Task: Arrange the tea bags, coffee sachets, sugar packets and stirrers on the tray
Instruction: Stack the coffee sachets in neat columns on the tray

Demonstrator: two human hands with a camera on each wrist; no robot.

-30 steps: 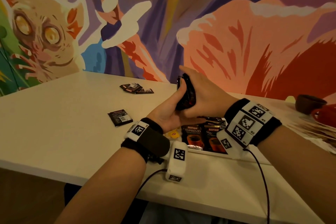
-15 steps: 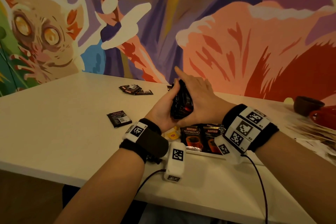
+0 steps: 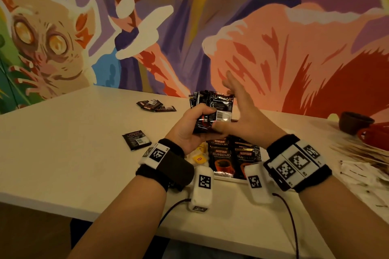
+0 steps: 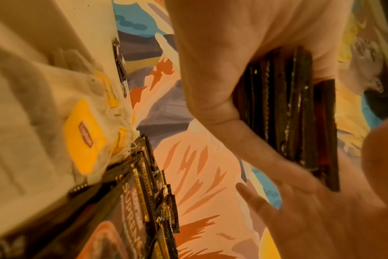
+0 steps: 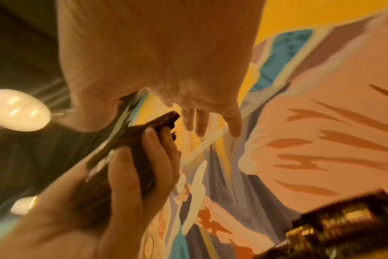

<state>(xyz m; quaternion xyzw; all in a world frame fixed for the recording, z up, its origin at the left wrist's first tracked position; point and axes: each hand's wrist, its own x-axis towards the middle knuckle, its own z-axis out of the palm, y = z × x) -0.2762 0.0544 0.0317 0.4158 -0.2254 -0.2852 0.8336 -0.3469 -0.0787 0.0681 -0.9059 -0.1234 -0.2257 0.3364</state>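
My left hand [image 3: 195, 124] grips a stack of black coffee sachets [image 3: 212, 111] upright above the white tray [image 3: 231, 177]. My right hand [image 3: 237, 109] stands beside the stack with fingers straight and spread, and its thumb lies against the stack's lower edge. On the tray below lie more coffee sachets [image 3: 223, 160] and yellow-tagged tea bags [image 3: 199, 159]. The left wrist view shows the stack's serrated edges [image 4: 288, 108] in my palm, with the tea bags [image 4: 82, 136] lower left. In the right wrist view, left-hand fingers [image 5: 133, 175] wrap the sachets [image 5: 144, 133].
One loose sachet [image 3: 136, 140] lies on the table to the left, and a small pile of sachets [image 3: 155, 105] lies farther back. At the right are a brown cup [image 3: 355, 122], a red cup [image 3: 374, 134], wooden stirrers [image 3: 357, 151] and white packets [image 3: 362, 172].
My right hand was cupped over the stack and has opened, its fingers swinging away to the right. The stack now faces me in the left hand alone.
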